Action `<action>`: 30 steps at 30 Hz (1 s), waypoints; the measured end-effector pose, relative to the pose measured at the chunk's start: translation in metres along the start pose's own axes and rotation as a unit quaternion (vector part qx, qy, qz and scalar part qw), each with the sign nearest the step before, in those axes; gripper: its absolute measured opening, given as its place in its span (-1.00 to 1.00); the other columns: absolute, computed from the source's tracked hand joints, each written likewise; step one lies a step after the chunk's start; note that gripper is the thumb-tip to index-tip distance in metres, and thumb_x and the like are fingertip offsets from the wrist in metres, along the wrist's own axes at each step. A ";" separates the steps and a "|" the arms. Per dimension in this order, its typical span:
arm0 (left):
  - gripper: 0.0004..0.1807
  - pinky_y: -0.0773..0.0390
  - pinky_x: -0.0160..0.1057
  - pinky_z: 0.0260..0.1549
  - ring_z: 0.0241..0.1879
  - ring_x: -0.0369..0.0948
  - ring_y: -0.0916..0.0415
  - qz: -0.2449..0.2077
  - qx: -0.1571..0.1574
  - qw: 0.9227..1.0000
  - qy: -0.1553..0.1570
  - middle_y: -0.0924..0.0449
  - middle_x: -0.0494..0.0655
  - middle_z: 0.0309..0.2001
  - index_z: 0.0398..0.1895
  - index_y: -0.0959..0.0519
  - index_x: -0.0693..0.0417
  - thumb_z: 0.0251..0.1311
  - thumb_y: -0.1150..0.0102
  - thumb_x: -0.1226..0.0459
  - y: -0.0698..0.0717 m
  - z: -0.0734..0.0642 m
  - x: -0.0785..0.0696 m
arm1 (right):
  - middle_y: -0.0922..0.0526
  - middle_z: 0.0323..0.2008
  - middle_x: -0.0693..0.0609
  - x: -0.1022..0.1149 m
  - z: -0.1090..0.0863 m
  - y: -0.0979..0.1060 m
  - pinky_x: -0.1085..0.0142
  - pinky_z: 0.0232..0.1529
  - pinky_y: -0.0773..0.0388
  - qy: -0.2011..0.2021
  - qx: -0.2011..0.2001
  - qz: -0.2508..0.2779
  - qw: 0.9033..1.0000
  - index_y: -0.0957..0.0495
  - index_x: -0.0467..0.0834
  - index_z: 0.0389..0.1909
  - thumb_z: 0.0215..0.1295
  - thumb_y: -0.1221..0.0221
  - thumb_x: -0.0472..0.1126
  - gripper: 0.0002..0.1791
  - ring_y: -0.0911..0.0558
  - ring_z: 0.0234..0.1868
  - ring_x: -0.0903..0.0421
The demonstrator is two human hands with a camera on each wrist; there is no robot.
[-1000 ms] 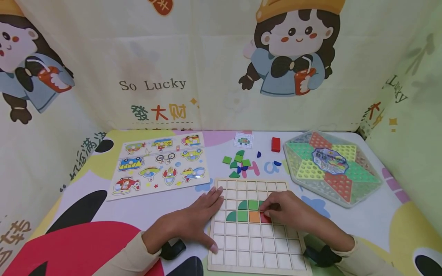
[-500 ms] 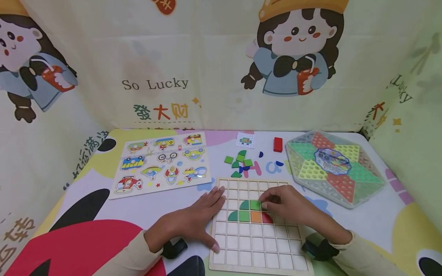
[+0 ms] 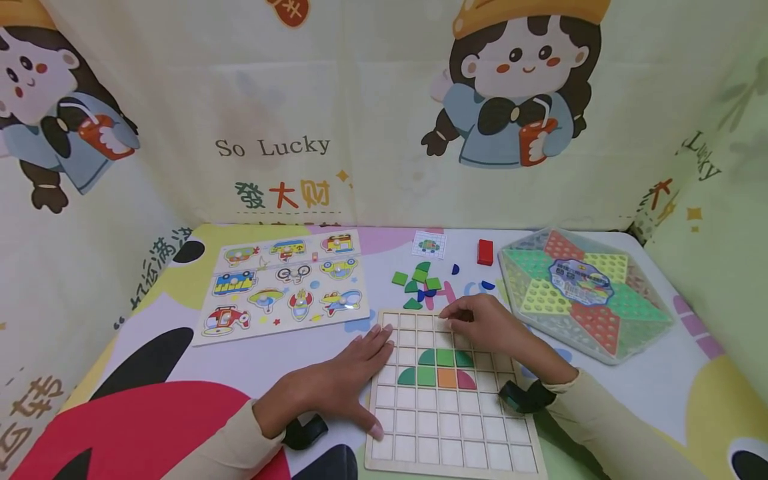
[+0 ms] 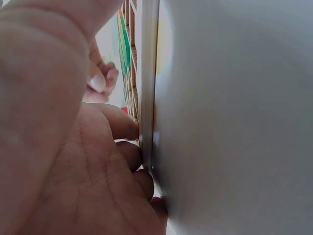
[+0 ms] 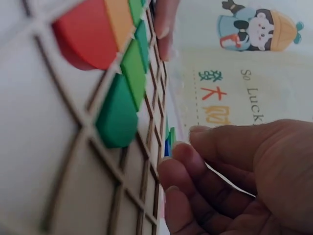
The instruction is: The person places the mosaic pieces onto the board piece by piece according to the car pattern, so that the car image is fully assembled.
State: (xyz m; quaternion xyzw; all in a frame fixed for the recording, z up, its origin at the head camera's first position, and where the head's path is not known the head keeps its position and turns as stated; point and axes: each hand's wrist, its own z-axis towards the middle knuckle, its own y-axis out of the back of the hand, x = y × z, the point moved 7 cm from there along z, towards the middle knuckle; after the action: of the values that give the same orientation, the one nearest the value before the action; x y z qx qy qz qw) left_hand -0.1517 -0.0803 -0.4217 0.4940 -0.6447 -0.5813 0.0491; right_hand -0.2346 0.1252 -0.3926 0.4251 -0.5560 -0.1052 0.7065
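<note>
A wooden grid board (image 3: 450, 471) lies in front of me. In its cells are green squares, dark green quarter-circles, an orange square (image 3: 447, 378) and a red quarter-circle (image 3: 465, 380). The dark green quarter-circle (image 5: 117, 117) at the right end of the upper row sits in its cell. My left hand (image 3: 336, 377) rests at the board's left edge, fingers extended and thumb spread. Over the far part of the board hovers my right hand (image 3: 492, 327), thumb and fingers slightly bent. Nothing shows between its fingertips in the right wrist view.
Beyond the board lie loose green pieces (image 3: 433, 284) and several blue half-circles (image 3: 488, 285). Behind them are a pattern card (image 3: 429, 245) and red blocks (image 3: 485, 253). A vehicle puzzle board (image 3: 285, 287) is at left, a hexagonal game box (image 3: 582, 287) at right.
My right hand has let go of the dark green quarter-circle at the upper row's right end and moved toward the board's far edge. The left hand stays at the board's left edge.
</note>
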 end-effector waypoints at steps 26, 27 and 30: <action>0.36 0.27 0.09 0.40 0.49 -0.11 0.57 -0.001 -0.005 1.000 -0.010 0.49 -0.12 0.55 0.57 0.16 0.05 -0.17 -0.37 -0.33 -0.001 0.000 0.003 | -0.70 -0.26 0.04 0.019 0.063 -0.023 0.23 -0.12 -0.58 -0.026 0.011 0.002 1.000 -0.70 -0.24 -0.12 0.25 -0.29 -0.34 -0.80 -0.59 -0.24 0.14; 0.36 0.27 0.09 0.40 0.49 -0.11 0.57 0.000 -0.006 1.000 -0.012 0.49 -0.12 0.56 0.57 0.16 0.05 -0.17 -0.37 -0.33 -0.001 0.001 0.003 | -0.70 -0.26 0.04 0.020 0.064 -0.023 0.23 -0.13 -0.58 -0.024 0.011 0.001 1.000 -0.70 -0.25 -0.11 0.24 -0.28 -0.35 -0.80 -0.59 -0.24 0.14; 0.35 0.27 0.08 0.40 0.49 -0.12 0.57 -0.002 -0.005 1.000 -0.012 0.49 -0.11 0.56 0.57 0.16 0.05 -0.16 -0.37 -0.33 -0.001 0.001 0.003 | -0.68 -0.26 0.02 0.021 0.066 -0.024 0.25 -0.15 -0.58 -0.025 0.010 -0.001 1.000 -0.70 -0.25 -0.10 0.23 -0.29 -0.36 -0.78 -0.58 -0.26 0.13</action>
State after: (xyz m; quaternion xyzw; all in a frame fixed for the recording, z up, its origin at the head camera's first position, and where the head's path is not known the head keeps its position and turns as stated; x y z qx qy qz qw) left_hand -0.1535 -0.0812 -0.4240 0.4881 -0.6416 -0.5901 0.0431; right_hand -0.2769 0.0653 -0.3938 0.4298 -0.5740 -0.1109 0.6881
